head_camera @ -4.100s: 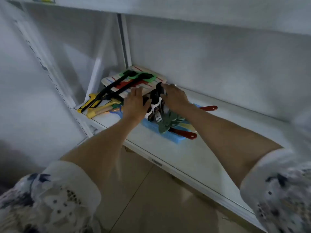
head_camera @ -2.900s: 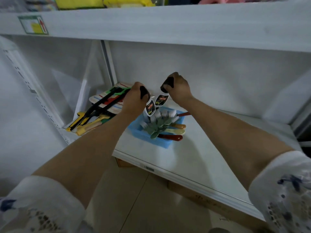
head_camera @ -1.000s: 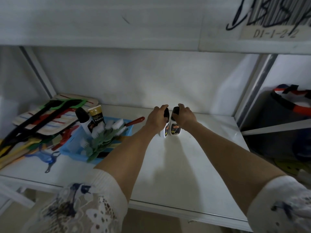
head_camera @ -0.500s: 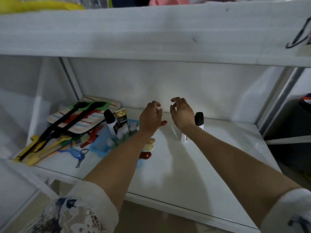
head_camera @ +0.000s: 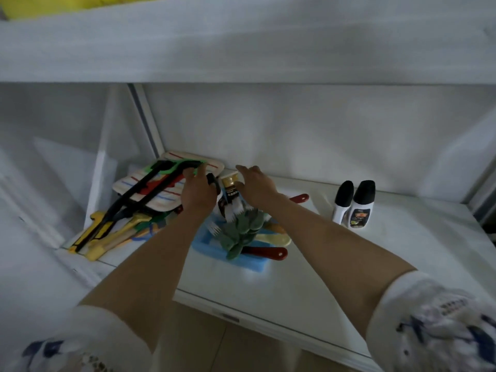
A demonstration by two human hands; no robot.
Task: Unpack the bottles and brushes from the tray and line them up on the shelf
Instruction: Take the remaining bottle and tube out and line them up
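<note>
A blue tray (head_camera: 206,247) sits on the white shelf (head_camera: 335,261) and holds green brushes (head_camera: 241,232), red-handled brushes (head_camera: 265,252) and two upright bottles. My left hand (head_camera: 197,193) curls around the black-capped bottle (head_camera: 213,181) in the tray. My right hand (head_camera: 255,185) hovers with fingers spread just over the gold-capped bottle (head_camera: 230,189). Two black-capped white bottles (head_camera: 354,205) stand side by side on the shelf to the right.
A striped board with black and green tools (head_camera: 161,181) lies left of the tray, with yellow-handled tools (head_camera: 107,237) in front of it. An upper shelf (head_camera: 241,49) overhangs. A metal upright (head_camera: 145,116) stands at the back left.
Both hands set two bottles down at the right of the shelf, let go, and moved back left to the tray. My left hand now closes around the black-capped bottle.
</note>
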